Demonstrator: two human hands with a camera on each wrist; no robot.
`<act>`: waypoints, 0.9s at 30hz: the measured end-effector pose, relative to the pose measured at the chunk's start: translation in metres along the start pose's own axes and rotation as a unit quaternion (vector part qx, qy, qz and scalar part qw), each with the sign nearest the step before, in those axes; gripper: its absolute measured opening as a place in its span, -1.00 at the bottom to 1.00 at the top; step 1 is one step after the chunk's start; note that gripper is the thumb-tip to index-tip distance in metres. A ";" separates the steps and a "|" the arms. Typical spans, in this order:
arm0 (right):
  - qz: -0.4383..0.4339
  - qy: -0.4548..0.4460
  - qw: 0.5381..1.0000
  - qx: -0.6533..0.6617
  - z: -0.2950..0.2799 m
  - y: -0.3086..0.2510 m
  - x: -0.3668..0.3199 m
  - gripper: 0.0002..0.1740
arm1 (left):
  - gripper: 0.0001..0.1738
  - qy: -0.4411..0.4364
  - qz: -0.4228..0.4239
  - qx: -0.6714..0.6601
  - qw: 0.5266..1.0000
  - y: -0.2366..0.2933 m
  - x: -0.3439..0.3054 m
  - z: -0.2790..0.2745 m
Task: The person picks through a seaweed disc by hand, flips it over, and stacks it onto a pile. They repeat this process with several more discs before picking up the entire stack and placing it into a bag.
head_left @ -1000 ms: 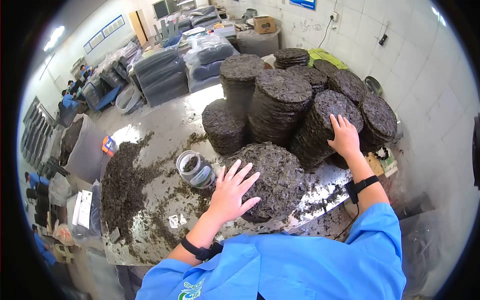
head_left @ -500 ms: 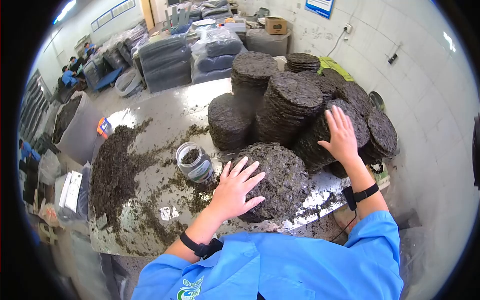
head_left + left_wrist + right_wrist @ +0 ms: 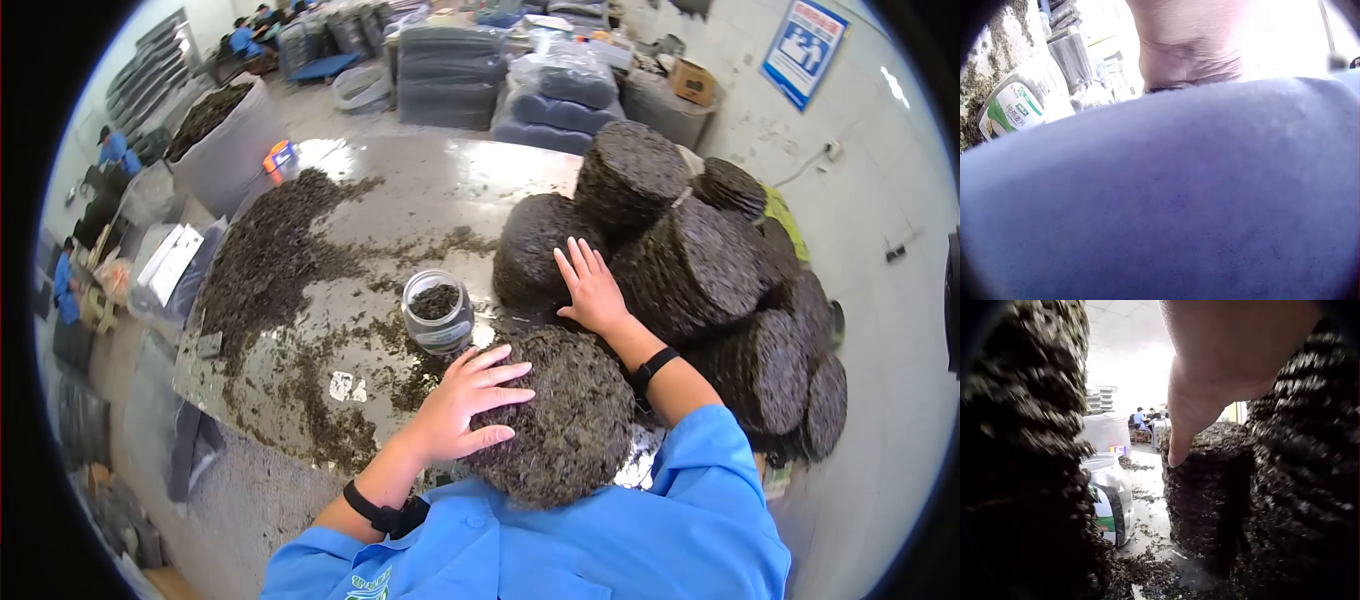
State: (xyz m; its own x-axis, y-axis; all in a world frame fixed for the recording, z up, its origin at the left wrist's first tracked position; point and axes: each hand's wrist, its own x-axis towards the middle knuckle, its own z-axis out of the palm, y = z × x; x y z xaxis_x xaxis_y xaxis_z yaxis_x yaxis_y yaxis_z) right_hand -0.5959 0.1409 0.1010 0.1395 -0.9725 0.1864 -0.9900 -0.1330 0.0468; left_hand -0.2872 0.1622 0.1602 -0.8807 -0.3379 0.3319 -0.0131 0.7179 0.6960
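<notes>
My left hand [image 3: 465,405], fingers straight and spread, rests on the left side of the top of a round stack of dark dried seaweed cakes [image 3: 565,420] at the table's front edge. Behind it, my right hand [image 3: 595,298] reaches with spread fingers to the right side of a shorter seaweed stack [image 3: 535,255]. In the right wrist view, that thumb lies at the top rim of the shorter stack [image 3: 1210,494]. A clear jar [image 3: 438,325] with dark flakes inside stands left of both stacks. Blue cloth fills most of the left wrist view.
Several taller seaweed stacks [image 3: 715,265] crowd the right side, some leaning. Loose dark flakes [image 3: 265,245] spread over the left of the metal table [image 3: 440,170]. A big sack [image 3: 225,140], wrapped bundles [image 3: 565,85] and seated people stand beyond. A tiled wall [image 3: 890,330] is at right.
My right hand has moved left from a tall leaning stack to the shorter stack. My left hand stays on the front stack. The head view has turned, shifting the stacks rightward.
</notes>
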 end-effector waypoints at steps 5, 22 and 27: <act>0.016 -0.014 0.998 -0.053 0.048 0.002 0.025 0.09 | -0.48 -0.004 -0.025 -0.020 0.999 -0.005 0.007 0.003; 0.012 0.194 0.978 0.074 -0.025 0.011 0.028 -0.21 | -0.53 0.015 0.007 0.046 0.999 0.016 0.010 0.015; 0.096 0.209 0.945 0.231 -0.157 -0.018 -0.022 -0.26 | -0.55 0.019 0.014 0.066 0.998 0.018 0.008 0.019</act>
State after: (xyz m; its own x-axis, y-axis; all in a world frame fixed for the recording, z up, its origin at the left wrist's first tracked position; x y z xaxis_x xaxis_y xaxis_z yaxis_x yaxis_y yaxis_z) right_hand -0.5781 0.1943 0.2506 -0.1431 -0.8397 0.5239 -0.8874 -0.1255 -0.4436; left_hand -0.3032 0.1838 0.1628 -0.8631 -0.3379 0.3754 -0.0534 0.8000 0.5976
